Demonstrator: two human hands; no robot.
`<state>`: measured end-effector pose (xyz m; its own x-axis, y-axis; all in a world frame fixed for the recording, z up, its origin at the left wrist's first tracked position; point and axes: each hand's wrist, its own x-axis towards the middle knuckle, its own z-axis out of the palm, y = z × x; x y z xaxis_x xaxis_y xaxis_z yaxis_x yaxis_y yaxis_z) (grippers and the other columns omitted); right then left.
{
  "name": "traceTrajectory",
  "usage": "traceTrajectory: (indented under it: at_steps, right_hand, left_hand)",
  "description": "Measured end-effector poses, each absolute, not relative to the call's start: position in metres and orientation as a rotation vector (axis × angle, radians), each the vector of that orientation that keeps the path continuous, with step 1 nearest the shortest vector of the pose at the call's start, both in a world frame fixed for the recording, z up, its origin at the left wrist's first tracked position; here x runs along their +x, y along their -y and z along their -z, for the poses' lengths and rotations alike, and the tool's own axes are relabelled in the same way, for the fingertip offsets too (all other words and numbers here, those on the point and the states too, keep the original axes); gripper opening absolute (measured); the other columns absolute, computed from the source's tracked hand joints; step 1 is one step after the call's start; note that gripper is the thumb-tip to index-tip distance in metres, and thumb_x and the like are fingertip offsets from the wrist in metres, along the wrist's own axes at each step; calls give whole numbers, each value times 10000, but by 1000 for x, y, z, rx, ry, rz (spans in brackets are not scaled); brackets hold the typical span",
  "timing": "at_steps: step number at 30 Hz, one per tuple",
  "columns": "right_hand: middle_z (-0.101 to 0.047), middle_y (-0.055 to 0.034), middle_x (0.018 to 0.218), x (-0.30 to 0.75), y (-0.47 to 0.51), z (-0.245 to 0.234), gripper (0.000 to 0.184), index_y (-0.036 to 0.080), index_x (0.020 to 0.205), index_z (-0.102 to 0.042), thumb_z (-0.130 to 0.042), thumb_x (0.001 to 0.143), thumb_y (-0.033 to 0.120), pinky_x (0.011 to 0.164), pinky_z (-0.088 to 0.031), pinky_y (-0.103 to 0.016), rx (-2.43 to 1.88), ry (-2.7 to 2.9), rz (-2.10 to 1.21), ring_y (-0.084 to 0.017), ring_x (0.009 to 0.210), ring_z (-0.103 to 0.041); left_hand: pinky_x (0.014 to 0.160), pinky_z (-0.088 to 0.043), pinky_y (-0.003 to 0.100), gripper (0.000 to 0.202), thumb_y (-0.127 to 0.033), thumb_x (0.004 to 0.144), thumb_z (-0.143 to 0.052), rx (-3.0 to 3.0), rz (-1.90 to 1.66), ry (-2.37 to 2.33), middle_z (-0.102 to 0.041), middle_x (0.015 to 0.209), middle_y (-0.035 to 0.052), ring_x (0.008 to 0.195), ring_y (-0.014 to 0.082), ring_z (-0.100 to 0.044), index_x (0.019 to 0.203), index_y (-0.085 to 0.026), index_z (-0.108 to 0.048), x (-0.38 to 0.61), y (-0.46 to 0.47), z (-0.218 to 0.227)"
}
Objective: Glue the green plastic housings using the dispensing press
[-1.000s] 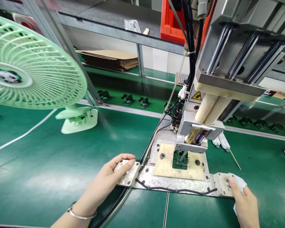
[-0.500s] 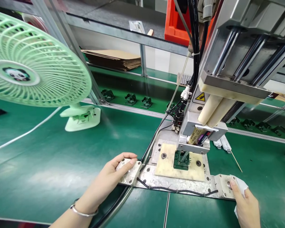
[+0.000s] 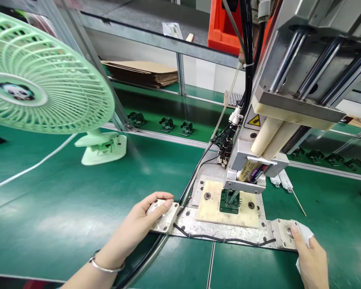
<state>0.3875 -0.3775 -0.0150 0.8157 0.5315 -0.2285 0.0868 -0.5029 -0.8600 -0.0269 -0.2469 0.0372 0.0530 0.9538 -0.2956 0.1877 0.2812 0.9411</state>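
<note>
My left hand (image 3: 147, 214) is wrapped over the left metal button box (image 3: 168, 220) of a bench press, thumb lying on top. At the other end, my right hand (image 3: 311, 255) has its thumb on the round button of the right button box (image 3: 282, 233). A crumpled white wipe (image 3: 306, 233) is caught in that hand; its lower fingers are hidden. Between the hands, a dark green plastic part (image 3: 229, 202) sits on a cream fixture plate (image 3: 207, 210). Directly above it is the press head (image 3: 249, 176), holding glue cartridges with a nozzle that reaches down to the part.
A green fan (image 3: 54, 84) stands at the left. Several green parts (image 3: 186, 127) line the strip behind the bench. Black cables (image 3: 195, 176) run beside the press. White nozzle pieces (image 3: 284, 180) and a thin stick lie to its right. An orange bin (image 3: 224, 34) sits above.
</note>
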Motion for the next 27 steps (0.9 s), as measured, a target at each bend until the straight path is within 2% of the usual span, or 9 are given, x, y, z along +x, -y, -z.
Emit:
traceTrajectory:
  at_steps: [5, 11, 22, 27]
  right_hand:
    - [-750, -101, 925, 391, 379, 21, 737, 138, 937, -754, -750, 548, 763, 695, -540, -341, -2055, 488, -572, -339, 930, -662]
    - [-751, -102, 888, 387, 377, 17, 746, 131, 923, -749, -743, 531, 767, 653, -533, -340, -2048, 503, -555, -334, 882, -668]
    - [-746, -110, 1011, 380, 376, 12, 689, 150, 960, -743, -752, 561, 711, 848, -474, -404, -2000, 478, -518, -346, 990, -646]
    - [-746, -103, 941, 378, 377, 8, 704, 150, 936, -743, -732, 548, 737, 825, -476, -412, -2042, 476, -518, -348, 947, -645]
  left_hand:
    - [571, -419, 215, 622, -687, 701, -718, 1172, -829, -1410, -645, 843, 28, 658, 156, -541, 1068, -195, -622, -30, 247, -34]
    - [537, -394, 185, 606, -665, 700, -738, 1142, -829, -1401, -605, 761, -8, 611, 129, -509, 1066, -198, -614, -28, 247, -36]
    - [539, -406, 173, 612, -641, 669, -780, 1098, -846, -1408, -608, 725, -22, 608, 121, -514, 1051, -193, -615, -27, 247, -38]
    - [533, -416, 172, 620, -641, 645, -798, 1068, -863, -1406, -629, 747, -10, 613, 122, -525, 1036, -192, -625, -25, 247, -40]
